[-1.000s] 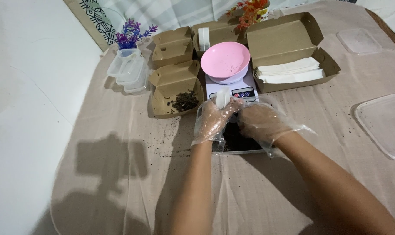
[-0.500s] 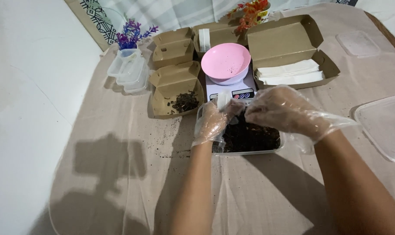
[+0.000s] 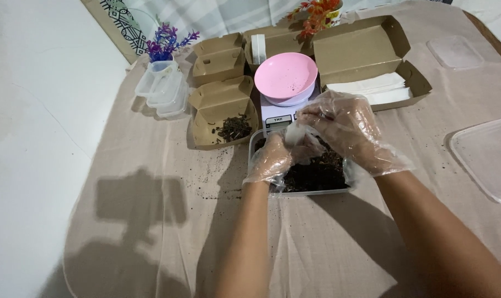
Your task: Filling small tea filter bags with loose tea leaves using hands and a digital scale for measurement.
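Note:
Both my hands wear thin clear plastic gloves. My left hand (image 3: 273, 157) is closed around a small white pouch (image 3: 292, 134) just above a clear tray of dark dried bits (image 3: 316, 175). My right hand (image 3: 344, 129) hovers over the tray's far edge, its fingertips pinched at the top of the same pouch. Behind the tray stands a white kitchen scale (image 3: 277, 117) carrying an empty pink bowl (image 3: 285, 77).
An open brown paper box with a little dark material (image 3: 223, 118) sits left of the scale. More brown boxes (image 3: 217, 58), a box of white sheets (image 3: 380, 88), clear cups (image 3: 163, 91) and clear lids (image 3: 485, 157) surround it. Dark crumbs dot the cloth (image 3: 212, 179).
My right hand has lifted out of the tray and moved up toward the scale. My left hand has risen slightly, bringing the white pouch into view.

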